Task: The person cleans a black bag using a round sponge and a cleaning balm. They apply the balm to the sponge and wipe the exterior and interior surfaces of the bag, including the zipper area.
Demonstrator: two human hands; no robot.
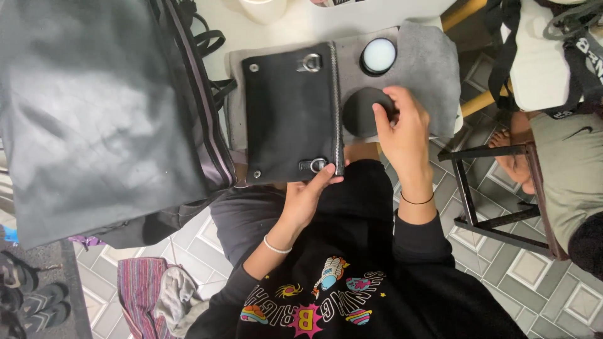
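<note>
A flat black pouch (289, 110) with a zipper along its right edge and two metal rings lies on a grey cloth (433, 69). My left hand (308, 194) grips the pouch's near right corner by the lower ring. My right hand (405, 129) rests its fingertips on a round black lid (361, 113) lying on the cloth. Just beyond the lid stands an open round black tin (379, 56) with pale contents.
A large dark grey bag (94, 113) with straps fills the left side. A white cup (264, 9) stands at the table's far edge. Another person's leg and foot (512, 157) sit by a black stool frame (496, 188) at right. Sandals and cloths lie on the tiled floor.
</note>
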